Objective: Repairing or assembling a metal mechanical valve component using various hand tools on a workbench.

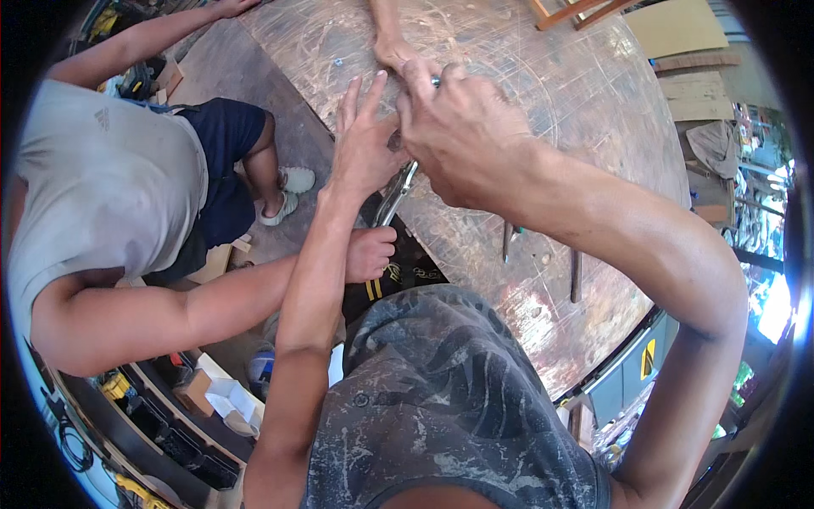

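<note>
My right hand (462, 119) is closed in a fist over the table's left edge, around a tool mostly hidden by the fingers; only a small greenish end (436, 81) shows. Beside it, my left hand (369, 153) has two fingers stretched out, its thumb side near a small dark piece that I cannot make out. Just below both hands are silver metal pliers (395, 197), gripped by a co-worker's hand (370, 254) reaching in from the left. Another person's hand (397, 53) comes from the far side, close to my right knuckles.
The worn, scratched wooden table (593, 153) has a curved right edge. On it lie a slim metal tool (508, 242), a dark stick (577, 276) and a wooden frame (585, 13). A co-worker in a grey shirt (110, 178) stands at left, near an open white box (233, 399).
</note>
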{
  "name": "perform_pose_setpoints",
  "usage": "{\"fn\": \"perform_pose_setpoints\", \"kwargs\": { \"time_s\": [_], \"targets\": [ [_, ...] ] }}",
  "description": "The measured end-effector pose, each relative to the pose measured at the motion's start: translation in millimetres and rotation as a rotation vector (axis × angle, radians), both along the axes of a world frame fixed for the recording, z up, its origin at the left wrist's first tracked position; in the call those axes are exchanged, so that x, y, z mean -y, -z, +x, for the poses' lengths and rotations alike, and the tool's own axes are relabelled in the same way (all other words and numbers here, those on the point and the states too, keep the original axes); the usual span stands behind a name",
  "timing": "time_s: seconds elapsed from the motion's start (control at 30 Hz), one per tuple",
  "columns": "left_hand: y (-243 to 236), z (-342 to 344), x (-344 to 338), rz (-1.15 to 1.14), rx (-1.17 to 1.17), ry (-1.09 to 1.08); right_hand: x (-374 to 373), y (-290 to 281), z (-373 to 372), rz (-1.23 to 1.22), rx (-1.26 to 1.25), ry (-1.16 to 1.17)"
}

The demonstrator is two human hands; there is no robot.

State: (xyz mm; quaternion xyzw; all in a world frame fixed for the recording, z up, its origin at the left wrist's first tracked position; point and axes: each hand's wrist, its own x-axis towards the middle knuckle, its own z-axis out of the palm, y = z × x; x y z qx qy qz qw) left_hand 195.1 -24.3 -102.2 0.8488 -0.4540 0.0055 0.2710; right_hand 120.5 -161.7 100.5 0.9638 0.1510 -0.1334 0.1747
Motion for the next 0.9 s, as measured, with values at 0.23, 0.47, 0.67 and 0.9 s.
{"fn": "perform_pose_setpoints", "kwargs": {
  "time_s": [0.23,0.47,0.67,0.9],
  "targets": [
    [-10.0,-4.1,-9.7,-0.044,-0.027,-0.050,25.5,5.0,-5.9,0.159,0.091,0.027],
    [-6.6,-4.2,-3.0,-0.147,-0.100,-0.038,47.0,7.5,-21.4,0.258,0.015,0.160],
    [-8.9,-10.1,-6.5,-0.236,-0.094,-0.048,51.2,11.7,-23.7,0.254,0.063,0.094],
    [-9.6,-14.6,-9.3,-0.288,-0.084,-0.018,30.5,6.9,-30.2,0.224,0.046,0.255]
  ]
}}
